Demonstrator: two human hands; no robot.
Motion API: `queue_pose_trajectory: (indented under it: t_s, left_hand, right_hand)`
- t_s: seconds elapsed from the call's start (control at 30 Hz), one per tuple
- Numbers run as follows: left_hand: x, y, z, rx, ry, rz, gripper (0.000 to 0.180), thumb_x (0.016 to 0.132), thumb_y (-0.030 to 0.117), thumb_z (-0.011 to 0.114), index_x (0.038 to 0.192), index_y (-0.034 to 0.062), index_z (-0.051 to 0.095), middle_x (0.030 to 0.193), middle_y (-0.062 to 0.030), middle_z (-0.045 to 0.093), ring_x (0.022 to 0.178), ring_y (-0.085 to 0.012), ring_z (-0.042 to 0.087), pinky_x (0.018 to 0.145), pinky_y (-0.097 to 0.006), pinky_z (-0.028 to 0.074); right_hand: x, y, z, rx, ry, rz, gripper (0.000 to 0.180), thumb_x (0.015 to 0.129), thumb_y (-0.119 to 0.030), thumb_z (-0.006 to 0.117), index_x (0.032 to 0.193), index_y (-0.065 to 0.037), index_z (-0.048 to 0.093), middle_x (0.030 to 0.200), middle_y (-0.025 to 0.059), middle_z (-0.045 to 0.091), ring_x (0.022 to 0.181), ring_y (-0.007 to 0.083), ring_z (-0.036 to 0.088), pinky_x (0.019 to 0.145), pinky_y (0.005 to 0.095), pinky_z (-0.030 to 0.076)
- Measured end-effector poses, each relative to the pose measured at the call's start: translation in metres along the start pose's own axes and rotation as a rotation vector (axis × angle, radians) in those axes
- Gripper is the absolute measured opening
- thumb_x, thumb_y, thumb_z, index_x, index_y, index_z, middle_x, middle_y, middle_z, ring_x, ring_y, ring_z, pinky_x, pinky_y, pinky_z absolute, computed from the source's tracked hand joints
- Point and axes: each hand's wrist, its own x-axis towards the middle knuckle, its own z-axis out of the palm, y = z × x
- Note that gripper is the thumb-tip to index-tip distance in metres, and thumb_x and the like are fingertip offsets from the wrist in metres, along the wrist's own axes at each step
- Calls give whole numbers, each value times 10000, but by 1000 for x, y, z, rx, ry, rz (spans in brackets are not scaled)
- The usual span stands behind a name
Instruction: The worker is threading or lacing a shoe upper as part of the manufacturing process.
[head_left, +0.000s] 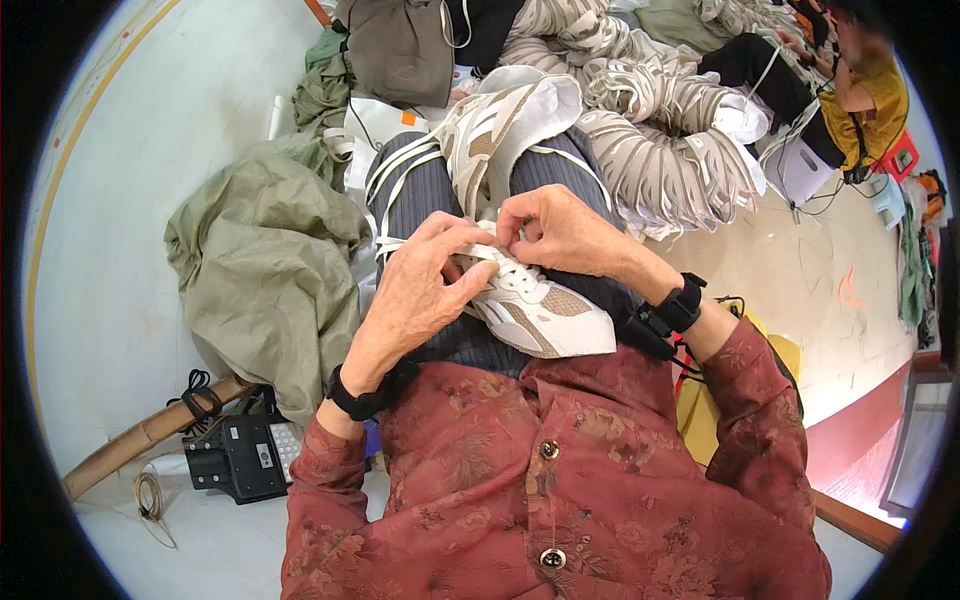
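A white and tan shoe upper lies across my lap, its toe turned toward me. Its far end, with the padded collar standing up, rests over my knees. A white shoelace runs criss-cross through the eyelets. My left hand lies over the upper's left side, thumb and fingers closed at the lacing. Curled fingers of my right hand pinch the lace from the other side, close to the left fingertips. The pinched bit is mostly hidden. Several loose white laces drape over my left thigh.
Long stacked bundles of similar shoe uppers lie beyond my right knee. Green cloth is heaped at my left, above a black lamp and a wooden bar. Another person in yellow sits at far right.
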Motion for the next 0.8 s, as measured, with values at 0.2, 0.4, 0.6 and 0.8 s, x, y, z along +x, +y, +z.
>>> queue_pose_trajectory:
  t_s: [0.2,0.4,0.6,0.8]
  left_hand:
    - [-5,-2,3,29,18,-13,290,853,108,730,1116,8,660,1009,-76,608,646,-130,612,603,-267,499]
    - [-13,-7,2,21,27,-7,252,838,106,744,1023,-7,616,901,-63,580,612,-131,589,579,-270,483]
    - [-19,-13,5,19,6,1,253,835,110,744,1002,-11,597,840,-70,572,601,-134,581,574,-271,481]
    - [-20,-15,5,-6,-18,-10,241,840,112,740,999,-9,606,792,-61,601,605,-111,587,568,-262,481]
  right_hand:
    - [-2,10,2,259,130,153,141,805,30,607,915,27,696,778,2,641,682,50,571,595,214,471]
    - [-3,9,7,28,42,64,138,820,20,577,907,23,684,785,-4,631,675,36,539,581,226,439]
    - [-4,10,11,135,-9,63,120,821,1,564,897,9,656,791,-19,614,631,33,502,546,216,398]
    - [-2,4,6,426,-149,191,108,876,-19,585,942,-2,670,791,-10,612,566,29,459,506,207,368]
